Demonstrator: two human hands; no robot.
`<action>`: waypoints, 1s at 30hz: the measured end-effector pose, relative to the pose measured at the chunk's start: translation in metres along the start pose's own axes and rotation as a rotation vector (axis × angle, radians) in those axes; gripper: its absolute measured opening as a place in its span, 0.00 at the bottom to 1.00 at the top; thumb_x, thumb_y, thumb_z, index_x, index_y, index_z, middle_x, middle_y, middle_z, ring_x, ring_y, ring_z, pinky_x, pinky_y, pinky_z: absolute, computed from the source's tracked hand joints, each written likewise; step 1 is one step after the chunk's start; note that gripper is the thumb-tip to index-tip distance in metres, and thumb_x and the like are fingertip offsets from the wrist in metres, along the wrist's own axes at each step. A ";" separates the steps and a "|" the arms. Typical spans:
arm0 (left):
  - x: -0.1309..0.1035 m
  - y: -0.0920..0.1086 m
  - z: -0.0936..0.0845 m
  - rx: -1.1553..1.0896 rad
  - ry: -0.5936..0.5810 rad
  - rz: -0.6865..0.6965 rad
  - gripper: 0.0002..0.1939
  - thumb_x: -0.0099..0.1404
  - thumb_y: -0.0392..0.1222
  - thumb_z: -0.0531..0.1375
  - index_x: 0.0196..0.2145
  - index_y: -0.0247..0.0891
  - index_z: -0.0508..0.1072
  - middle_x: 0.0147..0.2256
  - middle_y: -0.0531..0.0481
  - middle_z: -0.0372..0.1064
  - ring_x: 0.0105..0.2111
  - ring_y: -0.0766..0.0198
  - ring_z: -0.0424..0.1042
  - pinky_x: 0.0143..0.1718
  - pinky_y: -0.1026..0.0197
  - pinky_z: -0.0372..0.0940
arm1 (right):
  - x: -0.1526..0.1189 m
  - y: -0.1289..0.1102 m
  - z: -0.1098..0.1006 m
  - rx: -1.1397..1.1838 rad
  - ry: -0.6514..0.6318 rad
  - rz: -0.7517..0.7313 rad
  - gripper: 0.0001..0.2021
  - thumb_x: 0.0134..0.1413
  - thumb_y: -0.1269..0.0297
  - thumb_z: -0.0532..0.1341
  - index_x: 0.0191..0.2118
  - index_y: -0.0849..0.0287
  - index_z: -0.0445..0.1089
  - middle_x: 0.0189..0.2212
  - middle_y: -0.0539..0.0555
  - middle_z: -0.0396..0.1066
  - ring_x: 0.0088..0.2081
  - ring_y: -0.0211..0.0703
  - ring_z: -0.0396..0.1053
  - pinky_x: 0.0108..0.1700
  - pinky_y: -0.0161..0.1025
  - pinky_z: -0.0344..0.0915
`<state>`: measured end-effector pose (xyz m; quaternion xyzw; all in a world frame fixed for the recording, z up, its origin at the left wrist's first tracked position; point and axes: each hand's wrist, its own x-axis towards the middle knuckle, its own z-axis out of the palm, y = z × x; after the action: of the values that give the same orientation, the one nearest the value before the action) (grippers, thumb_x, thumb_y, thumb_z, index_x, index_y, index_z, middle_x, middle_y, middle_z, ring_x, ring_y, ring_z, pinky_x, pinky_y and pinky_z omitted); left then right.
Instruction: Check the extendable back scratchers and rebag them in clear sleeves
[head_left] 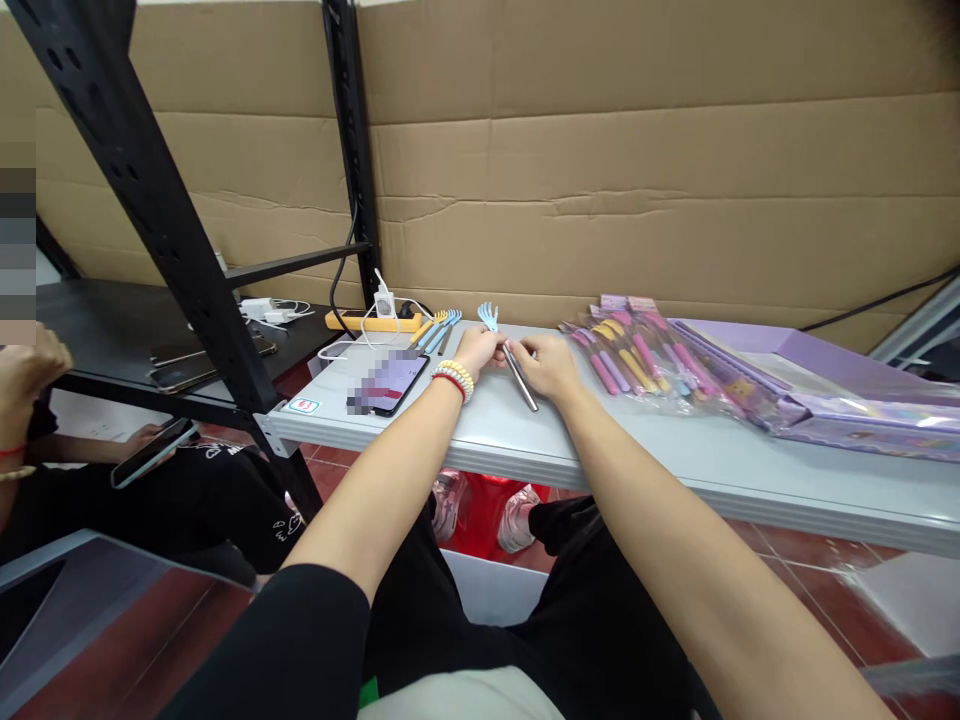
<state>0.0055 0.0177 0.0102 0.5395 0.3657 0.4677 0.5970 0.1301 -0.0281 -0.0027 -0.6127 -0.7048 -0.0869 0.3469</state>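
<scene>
Left hand and right hand gripped the scratcher above the worktop, seemingly to steady it, blue head toward eleven o'clock, rod toward five. Packets lay at three, a phone at nine, presumably for easy reach.

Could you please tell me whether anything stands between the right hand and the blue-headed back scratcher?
Nothing visible does: the right hand touches the back scratcher near the top of its handle, beside the left hand. The phone lies left of both hands, out of the way.
</scene>
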 end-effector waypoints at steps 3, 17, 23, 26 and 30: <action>0.000 0.001 0.000 -0.059 0.048 0.022 0.06 0.59 0.31 0.57 0.27 0.36 0.62 0.18 0.57 0.62 0.16 0.72 0.64 0.22 0.67 0.65 | -0.001 0.001 0.002 0.084 -0.036 -0.088 0.21 0.56 0.51 0.53 0.25 0.62 0.74 0.20 0.54 0.70 0.24 0.37 0.60 0.29 0.36 0.50; 0.004 0.003 -0.002 -0.047 0.196 0.116 0.14 0.68 0.46 0.53 0.28 0.36 0.64 0.19 0.55 0.62 0.12 0.73 0.61 0.16 0.69 0.58 | 0.001 -0.003 0.002 0.230 -0.075 -0.046 0.16 0.46 0.54 0.57 0.19 0.62 0.68 0.14 0.49 0.60 0.20 0.34 0.53 0.28 0.36 0.49; 0.007 0.001 -0.004 -0.015 0.190 0.098 0.09 0.65 0.42 0.52 0.28 0.37 0.65 0.20 0.55 0.64 0.12 0.73 0.62 0.16 0.69 0.55 | 0.001 -0.004 0.002 0.234 -0.071 0.001 0.14 0.44 0.57 0.58 0.19 0.62 0.68 0.13 0.49 0.58 0.23 0.37 0.58 0.28 0.35 0.50; 0.007 0.002 -0.004 -0.009 0.193 0.088 0.06 0.62 0.38 0.52 0.29 0.37 0.66 0.21 0.55 0.66 0.13 0.73 0.62 0.16 0.69 0.55 | 0.001 -0.005 0.001 0.231 -0.074 0.017 0.14 0.43 0.56 0.58 0.19 0.61 0.68 0.13 0.49 0.57 0.23 0.38 0.59 0.28 0.35 0.50; 0.005 0.003 -0.005 -0.016 0.180 0.077 0.05 0.60 0.37 0.52 0.29 0.37 0.66 0.22 0.53 0.68 0.14 0.72 0.62 0.16 0.69 0.54 | 0.001 -0.004 0.002 0.236 -0.063 0.010 0.14 0.43 0.56 0.57 0.19 0.61 0.68 0.13 0.49 0.57 0.23 0.38 0.60 0.29 0.35 0.51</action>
<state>0.0018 0.0240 0.0124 0.5041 0.3931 0.5400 0.5474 0.1259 -0.0269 -0.0025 -0.5733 -0.7177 0.0177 0.3948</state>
